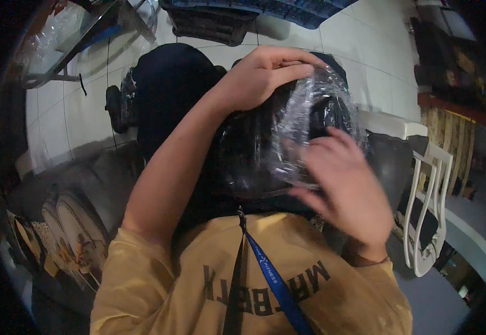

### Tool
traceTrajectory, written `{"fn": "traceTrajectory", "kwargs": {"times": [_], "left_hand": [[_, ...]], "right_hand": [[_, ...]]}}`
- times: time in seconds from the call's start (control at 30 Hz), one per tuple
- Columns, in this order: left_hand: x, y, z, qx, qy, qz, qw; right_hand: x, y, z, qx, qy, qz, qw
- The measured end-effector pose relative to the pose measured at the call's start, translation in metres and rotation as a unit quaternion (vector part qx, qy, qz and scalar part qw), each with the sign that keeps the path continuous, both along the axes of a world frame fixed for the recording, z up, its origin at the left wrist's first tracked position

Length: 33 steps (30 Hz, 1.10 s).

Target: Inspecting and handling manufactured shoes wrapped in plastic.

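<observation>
Across my lap lies a dark, glossy, rounded thing (pixel 243 159) wrapped in clear plastic; its kind is hidden. The clear plastic wrap (pixel 290 125) is crumpled and gathered toward its right side, around a dark opening. Reaching over the far side, my left hand (pixel 265 75) has its thumb and fingers closed on the wrap's far edge. My right hand (pixel 346 178) is at the near right side of the wrap, with the thumb lower and the fingers over the plastic. Motion smears its fingers, so their grip is unclear.
Tan shoes (pixel 72 223) are at the left. Blue and black crates (pixel 209 25) stand on the white tiled floor (pixel 385 67) ahead. A metal-framed stand (pixel 67 70) is at the far left. White plastic frames (pixel 427 206) lean at the right. A blue lanyard (pixel 271 268) hangs down my front.
</observation>
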<state>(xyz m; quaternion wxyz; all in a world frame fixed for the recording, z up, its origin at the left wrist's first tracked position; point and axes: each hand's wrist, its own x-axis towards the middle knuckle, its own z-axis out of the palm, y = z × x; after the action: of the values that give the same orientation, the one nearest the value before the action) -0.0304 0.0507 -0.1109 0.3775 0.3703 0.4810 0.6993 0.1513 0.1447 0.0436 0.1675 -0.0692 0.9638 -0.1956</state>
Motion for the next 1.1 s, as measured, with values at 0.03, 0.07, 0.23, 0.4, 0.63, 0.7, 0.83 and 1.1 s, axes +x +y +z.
{"fn": "traceTrajectory", "kwargs": {"times": [0.03, 0.07, 0.23, 0.4, 0.63, 0.7, 0.83, 1.1], "left_hand": [[0.001, -0.001, 0.001, 0.003, -0.006, 0.007, 1.0], [0.001, -0.002, 0.003, 0.001, 0.02, 0.004, 1.0], [0.005, 0.0, 0.005, -0.005, 0.031, -0.052, 0.998], [-0.001, -0.014, 0.006, -0.022, 0.077, -0.097, 0.992], [0.013, -0.019, 0.021, -0.086, 0.258, 0.006, 0.962], [0.027, -0.01, 0.027, -0.111, 0.304, 0.051, 0.945], [0.039, -0.002, 0.031, -0.151, 0.312, 0.056, 0.936], [0.033, -0.003, 0.021, -0.064, 0.336, 0.129, 0.931]], "right_hand": [[0.003, 0.015, 0.005, 0.01, 0.02, 0.02, 1.0], [0.007, 0.031, 0.011, -0.008, 0.039, 0.004, 0.999], [0.035, 0.081, 0.015, -0.102, 0.015, -0.152, 0.983], [0.056, 0.096, 0.005, -0.186, 0.094, -0.309, 0.928], [0.054, 0.105, 0.005, -0.24, 0.097, -0.269, 0.928], [0.046, 0.106, 0.007, -0.292, 0.058, -0.158, 0.942], [0.032, 0.1, 0.008, -0.24, -0.006, -0.2, 0.95], [0.019, 0.088, -0.017, -0.108, -0.077, -0.19, 0.973]]}}
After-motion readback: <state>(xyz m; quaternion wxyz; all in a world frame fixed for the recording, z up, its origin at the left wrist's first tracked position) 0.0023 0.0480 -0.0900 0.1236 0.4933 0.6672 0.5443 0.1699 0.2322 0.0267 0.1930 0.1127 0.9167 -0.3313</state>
